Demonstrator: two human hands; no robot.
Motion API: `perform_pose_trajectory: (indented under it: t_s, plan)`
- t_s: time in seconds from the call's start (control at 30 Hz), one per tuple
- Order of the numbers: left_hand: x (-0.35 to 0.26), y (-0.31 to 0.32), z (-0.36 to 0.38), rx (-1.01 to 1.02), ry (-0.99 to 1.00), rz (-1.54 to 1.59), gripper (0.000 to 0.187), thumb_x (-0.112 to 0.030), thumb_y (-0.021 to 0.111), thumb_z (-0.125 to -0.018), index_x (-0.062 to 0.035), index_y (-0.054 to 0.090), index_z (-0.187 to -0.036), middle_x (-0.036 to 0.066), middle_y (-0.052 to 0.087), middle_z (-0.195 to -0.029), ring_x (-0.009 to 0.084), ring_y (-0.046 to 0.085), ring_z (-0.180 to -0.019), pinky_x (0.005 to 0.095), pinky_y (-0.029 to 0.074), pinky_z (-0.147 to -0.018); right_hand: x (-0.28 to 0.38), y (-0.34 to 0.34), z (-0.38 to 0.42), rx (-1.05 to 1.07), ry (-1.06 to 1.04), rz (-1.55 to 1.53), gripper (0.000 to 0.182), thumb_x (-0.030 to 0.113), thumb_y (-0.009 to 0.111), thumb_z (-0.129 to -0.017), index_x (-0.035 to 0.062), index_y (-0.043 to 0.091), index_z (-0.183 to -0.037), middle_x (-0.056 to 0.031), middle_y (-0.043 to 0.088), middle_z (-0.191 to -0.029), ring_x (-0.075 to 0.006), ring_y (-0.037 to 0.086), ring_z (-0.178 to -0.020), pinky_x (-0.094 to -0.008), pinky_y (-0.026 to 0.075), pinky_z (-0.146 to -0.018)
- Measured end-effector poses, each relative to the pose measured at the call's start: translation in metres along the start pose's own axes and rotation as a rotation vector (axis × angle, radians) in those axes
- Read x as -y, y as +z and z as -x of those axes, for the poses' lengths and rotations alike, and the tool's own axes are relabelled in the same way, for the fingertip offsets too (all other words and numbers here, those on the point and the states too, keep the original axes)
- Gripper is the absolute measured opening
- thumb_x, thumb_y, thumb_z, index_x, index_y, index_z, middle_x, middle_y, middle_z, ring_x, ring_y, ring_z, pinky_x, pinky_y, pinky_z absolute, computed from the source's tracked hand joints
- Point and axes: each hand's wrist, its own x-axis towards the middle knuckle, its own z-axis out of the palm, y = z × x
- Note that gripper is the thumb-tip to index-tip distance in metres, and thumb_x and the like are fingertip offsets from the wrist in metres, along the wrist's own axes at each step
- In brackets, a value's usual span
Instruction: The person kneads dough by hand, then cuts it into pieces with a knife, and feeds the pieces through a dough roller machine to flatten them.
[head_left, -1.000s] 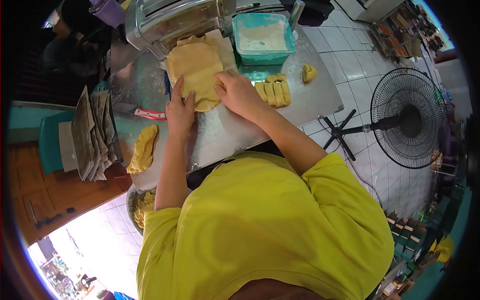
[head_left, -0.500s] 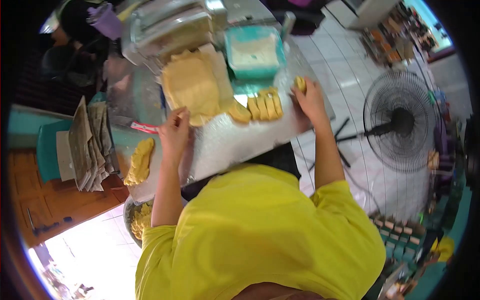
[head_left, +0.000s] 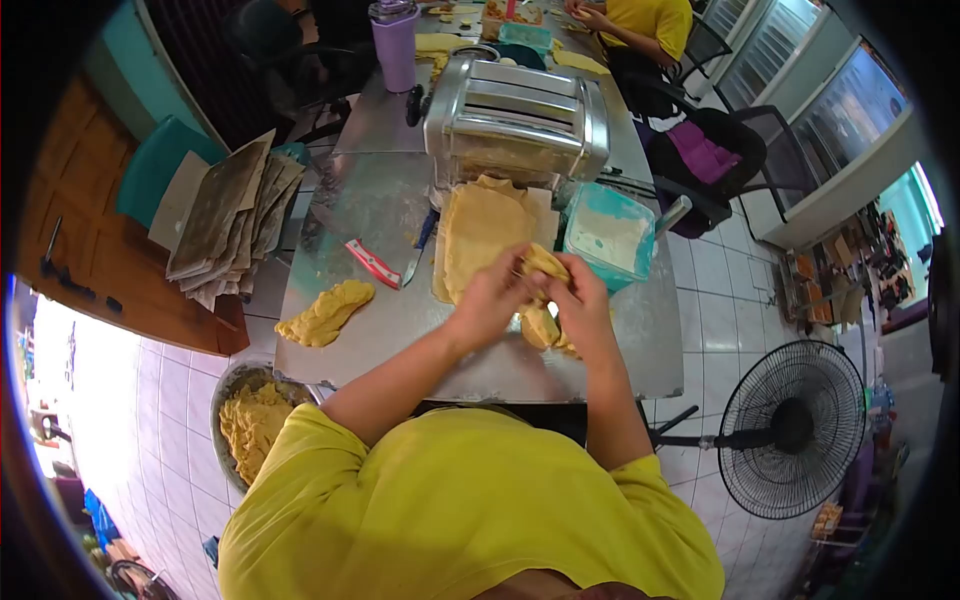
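Note:
My left hand (head_left: 497, 298) and my right hand (head_left: 583, 300) meet over the table's front part, both closed on a yellow dough piece (head_left: 543, 262). Below them lie more cut dough pieces (head_left: 538, 326), partly hidden by my hands. Behind my left hand is a flat dough sheet (head_left: 485, 232), in front of a silver rolling machine (head_left: 515, 115). A teal container (head_left: 610, 235) of white powder stands to the right. On the left rest a red-handled knife (head_left: 372, 264) and a dough lump (head_left: 325, 312).
A bowl of dough (head_left: 252, 425) sits low at the left, near stacked cardboard sheets (head_left: 225, 215). A standing fan (head_left: 790, 425) is at the right. A purple tumbler (head_left: 396, 50) stands beside the machine. Another person (head_left: 645, 30) in yellow is at the table's far end.
The view has turned and lifted, showing the far end of the table. My hands have come together; my left hand, earlier by the sheet's edge, now holds the dough piece with my right.

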Motion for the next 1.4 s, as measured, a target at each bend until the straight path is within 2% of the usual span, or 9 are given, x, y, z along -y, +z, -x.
perform_pose_trajectory:
  t_s: [0.13,0.23,0.3,0.47,0.63,0.73,1.0,1.17,1.4]
  plan:
    - [-0.006,-0.035,-0.008,-0.059,-0.027,0.031,0.035,-0.013,0.054,-0.093,0.0061,0.046,-0.121,0.006,0.059,-0.098,0.0091,0.055,-0.088,0.0246,0.047,-0.077,0.001,0.012,-0.02,0.185,-0.073,-0.057,0.028,0.01,0.061,-0.086,-0.0022,0.055,-0.11,-0.0059,0.061,-0.09,-0.011,0.055,-0.073,-0.0261,0.047,-0.064]
    - [-0.005,-0.051,-0.02,-0.09,0.038,-0.245,0.027,-0.011,0.054,-0.093,0.0047,0.049,-0.115,0.004,0.059,-0.097,0.0081,0.054,-0.087,0.0229,0.046,-0.078,0.018,0.021,-0.036,0.083,-0.436,0.454,0.018,0.011,0.06,-0.089,-0.0017,0.059,-0.102,-0.0041,0.06,-0.09,-0.0068,0.054,-0.077,-0.0249,0.047,-0.064]
    - [-0.011,-0.055,-0.033,-0.151,0.209,-0.316,0.027,-0.016,0.058,-0.091,0.0045,0.054,-0.108,0.007,0.061,-0.081,0.0105,0.054,-0.072,0.0253,0.047,-0.069,0.024,0.025,-0.051,0.066,-0.537,0.413,0.018,0.011,0.059,-0.09,-0.003,0.059,-0.101,-0.0048,0.061,-0.09,-0.007,0.055,-0.077,-0.0242,0.046,-0.064]
    - [-0.055,-0.043,-0.047,-0.16,0.132,0.014,0.031,-0.024,0.058,-0.092,0.003,0.055,-0.106,0.004,0.059,-0.087,0.0095,0.054,-0.072,0.0245,0.048,-0.067,0.038,0.027,-0.082,0.029,-0.348,0.161,0.018,0.01,0.057,-0.09,-0.0004,0.057,-0.105,-0.0056,0.062,-0.089,-0.0096,0.056,-0.076,-0.0244,0.046,-0.065]
    - [-0.058,-0.057,-0.055,-0.086,0.144,-0.191,0.025,-0.019,0.059,-0.089,0.0026,0.056,-0.103,0.007,0.061,-0.079,0.0128,0.059,-0.073,0.0268,0.048,-0.066,0.056,0.021,-0.084,0.144,-0.308,-0.074,0.018,0.013,0.057,-0.091,0.0016,0.058,-0.105,-0.004,0.062,-0.083,-0.0083,0.055,-0.073,-0.0254,0.047,-0.064]
    - [-0.076,-0.063,-0.068,-0.079,0.254,-0.506,0.021,-0.011,0.058,-0.085,0.0001,0.057,-0.103,0.011,0.063,-0.08,0.0164,0.062,-0.074,0.0304,0.049,-0.067,0.073,0.009,-0.093,0.338,-0.338,0.209,0.018,0.01,0.056,-0.091,0.0023,0.058,-0.108,-0.0039,0.063,-0.094,-0.0125,0.059,-0.083,-0.025,0.047,-0.071]
    - [-0.107,-0.09,-0.18,-0.066,0.703,-1.079,0.02,-0.005,0.058,-0.08,-0.0001,0.058,-0.099,0.02,0.063,-0.085,0.0313,0.064,-0.08,0.0355,0.049,-0.072,0.078,-0.01,-0.212,0.031,-0.969,0.785,0.012,0.006,0.056,-0.083,0.0025,0.059,-0.094,-0.0141,0.063,-0.095,-0.0361,0.059,-0.088,-0.0429,0.048,-0.075]
    - [-0.101,-0.094,-0.205,0.225,0.411,-0.993,0.024,-0.002,0.061,-0.072,0.0006,0.059,-0.095,0.019,0.063,-0.087,0.0373,0.061,-0.084,0.0391,0.048,-0.075,0.08,-0.014,-0.209,0.148,-0.721,1.005,0.014,0.01,0.059,-0.08,0.0024,0.061,-0.092,-0.0149,0.063,-0.094,-0.036,0.059,-0.09,-0.0439,0.047,-0.078]
    - [-0.098,-0.087,-0.206,0.184,0.608,-1.37,0.027,-0.001,0.061,-0.07,0.0,0.06,-0.097,0.019,0.063,-0.091,0.0373,0.059,-0.091,0.0416,0.047,-0.079,0.08,-0.006,-0.215,0.187,-0.615,1.14,0.019,0.01,0.055,-0.078,0.0003,0.061,-0.094,-0.0196,0.064,-0.091,-0.0386,0.06,-0.088,-0.0456,0.047,-0.078]
